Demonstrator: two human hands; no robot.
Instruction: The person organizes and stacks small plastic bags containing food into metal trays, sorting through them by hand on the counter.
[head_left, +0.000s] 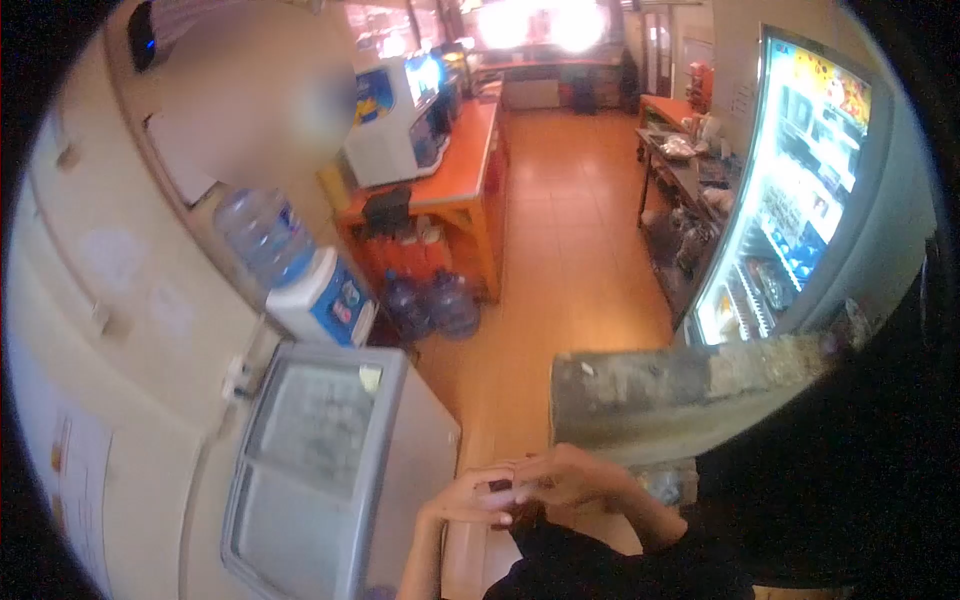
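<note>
My left hand point(470, 498) and my right hand point(568, 474) meet in front of my body at the lower middle of the head view. Their fingers are bent and come together around a small dark thing point(500, 486), too small and blurred to name. The right hand's fingers lie over the fingertips of the left and partly hide them. Just below the hands is my black clothing point(580, 565).
A chest freezer point(395, 440) with a glass lid stands at left, beside a water dispenser point(325, 300). A worn counter point(680, 390) and a lit display fridge point(790, 190) are at right. Beyond, an orange table point(450, 185) flanks the tiled floor point(560, 230).
</note>
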